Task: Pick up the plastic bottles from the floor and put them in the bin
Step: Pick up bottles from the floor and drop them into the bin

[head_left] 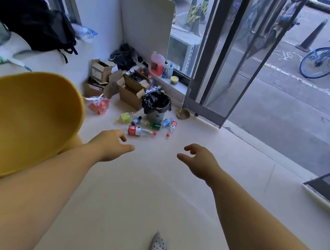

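Note:
Several plastic bottles lie on the pale floor in front of a small grey bin (155, 115) lined with a black bag. Nearest me is a clear bottle with a red label (140, 131) on its side. Beyond it lie a green-labelled bottle (154, 125), a blue-labelled one (166, 122), a red-labelled one (173, 125) and a small dark one (136, 120). A loose red cap (167, 135) sits apart on the floor. My left hand (112, 144) and my right hand (198, 160) are stretched forward, fingers apart, both holding nothing and short of the bottles.
A yellow chair (20, 123) stands close on my left. Cardboard boxes (129, 90) and a red bag (99, 105) crowd the corner behind the bin. An open glass door (220, 73) leads to the street on the right. A brass bowl (183, 114) sits by the door frame.

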